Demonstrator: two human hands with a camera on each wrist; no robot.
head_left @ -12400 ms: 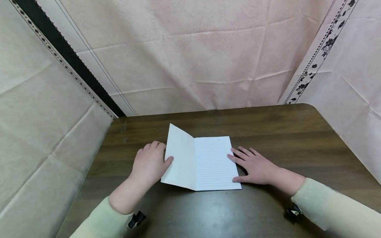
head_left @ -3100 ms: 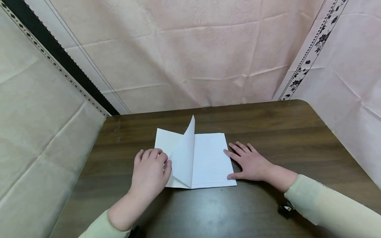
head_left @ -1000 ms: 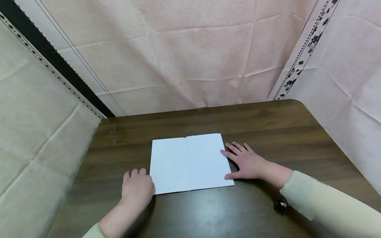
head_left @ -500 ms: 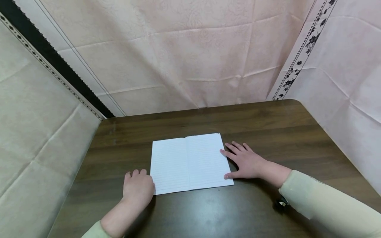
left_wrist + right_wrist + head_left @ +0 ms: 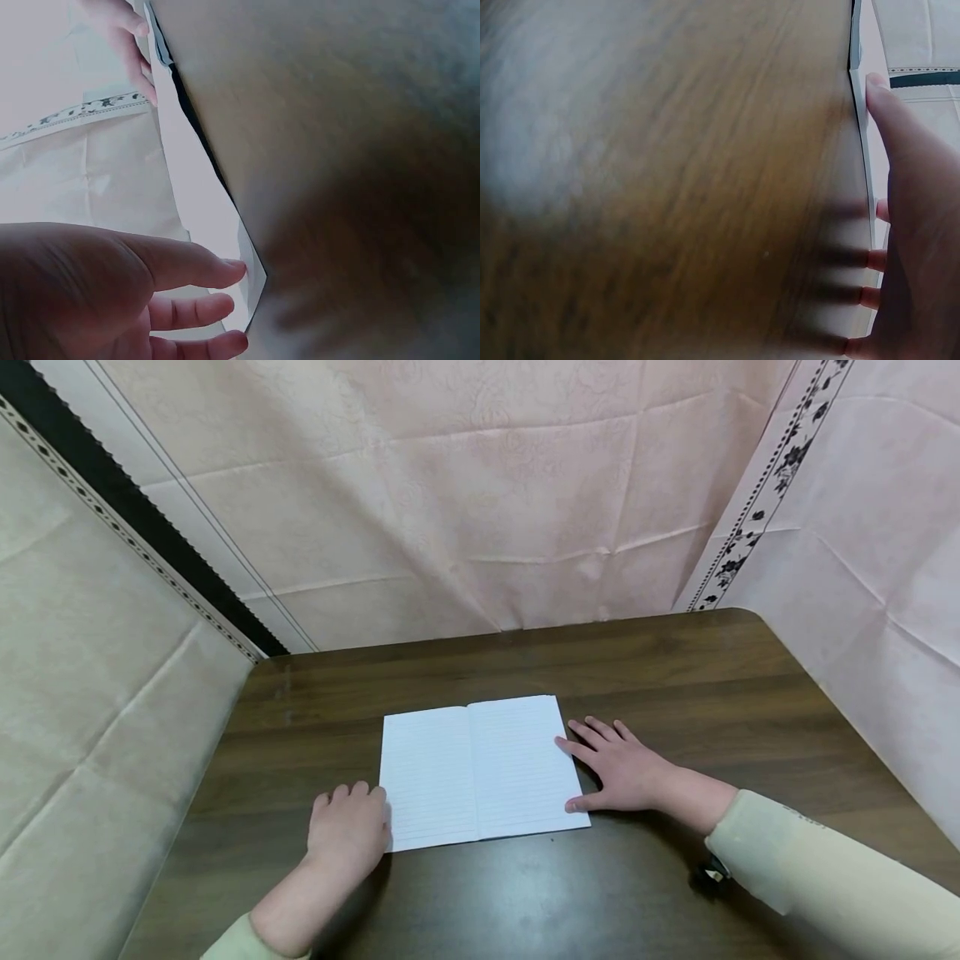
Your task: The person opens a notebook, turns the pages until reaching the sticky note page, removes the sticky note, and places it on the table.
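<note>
Head view: the left hand (image 5: 347, 831) is touching the notebook's (image 5: 474, 772) near-left corner, fingers loosely bent and slightly parted. The right hand (image 5: 626, 777) is spreading its fingers, thumb and index touching the right edge. The notebook is lying open on the worktop (image 5: 480, 902) between both hands' fingers.

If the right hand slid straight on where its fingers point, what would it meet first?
Likely the open notebook: the right hand seems to touch its right page with thumb and index finger.
</note>
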